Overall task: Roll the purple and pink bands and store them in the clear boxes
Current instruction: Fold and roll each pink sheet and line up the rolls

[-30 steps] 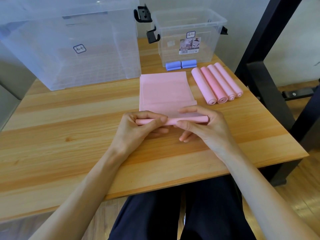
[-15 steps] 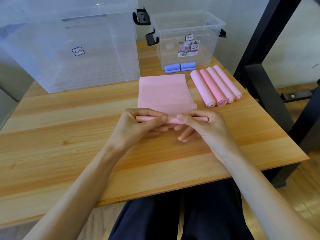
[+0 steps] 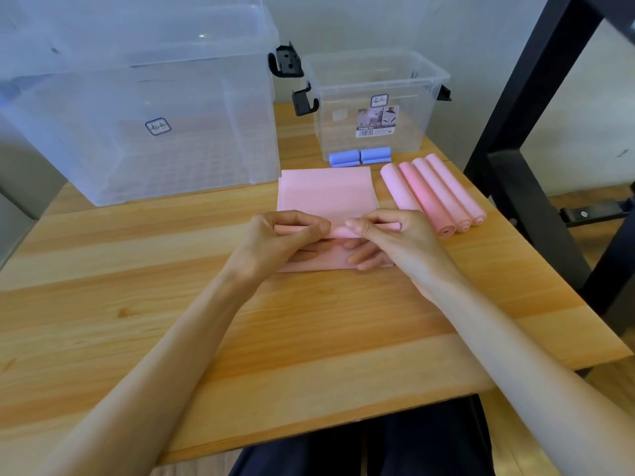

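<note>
Two clear boxes, barcode label (txt illegible)

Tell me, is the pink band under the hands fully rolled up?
No, partly rolled: both hands pinch a thin roll on the pink band, and flat sheet still lies beyond it.

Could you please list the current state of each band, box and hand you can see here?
Flat pink band: partly rolled, near end pinched by both hands.
Four pink rolls: fully rolled, side by side on the table.
Two purple rolls: rolled, lying before the small box.
Small clear box: lidless, no bands inside.
Large clear box: no bands visible inside.
Left hand: pinching the roll.
Right hand: pinching the roll.
</note>
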A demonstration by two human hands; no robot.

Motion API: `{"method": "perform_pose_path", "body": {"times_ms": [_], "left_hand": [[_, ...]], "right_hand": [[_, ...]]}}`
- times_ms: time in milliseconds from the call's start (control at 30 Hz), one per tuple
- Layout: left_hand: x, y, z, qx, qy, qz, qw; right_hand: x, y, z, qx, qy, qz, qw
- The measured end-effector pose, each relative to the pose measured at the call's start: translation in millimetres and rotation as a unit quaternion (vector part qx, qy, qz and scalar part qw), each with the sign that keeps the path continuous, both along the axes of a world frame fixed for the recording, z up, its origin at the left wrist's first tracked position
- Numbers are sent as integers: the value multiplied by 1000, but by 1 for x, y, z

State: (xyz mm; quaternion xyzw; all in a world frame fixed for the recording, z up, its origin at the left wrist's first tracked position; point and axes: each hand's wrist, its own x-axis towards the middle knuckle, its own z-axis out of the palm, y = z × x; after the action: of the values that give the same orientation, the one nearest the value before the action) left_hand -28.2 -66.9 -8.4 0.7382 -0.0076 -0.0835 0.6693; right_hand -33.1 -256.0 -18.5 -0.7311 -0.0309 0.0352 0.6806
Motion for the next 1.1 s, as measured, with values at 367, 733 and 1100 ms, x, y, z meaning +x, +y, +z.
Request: {"method": "perform_pose_path", "body": {"times_ms": [367,733,1100], "left_hand": [[15,4,10,-54,-25,11,998],[9,3,7,-73,-28,-7,997],[12,9,7,-140,6,-66,988]], "right_hand": [[22,7,7,30,-50,-16,998],[16,3,7,75,-90,0,993],[17,1,6,84,-71,6,994]]}}
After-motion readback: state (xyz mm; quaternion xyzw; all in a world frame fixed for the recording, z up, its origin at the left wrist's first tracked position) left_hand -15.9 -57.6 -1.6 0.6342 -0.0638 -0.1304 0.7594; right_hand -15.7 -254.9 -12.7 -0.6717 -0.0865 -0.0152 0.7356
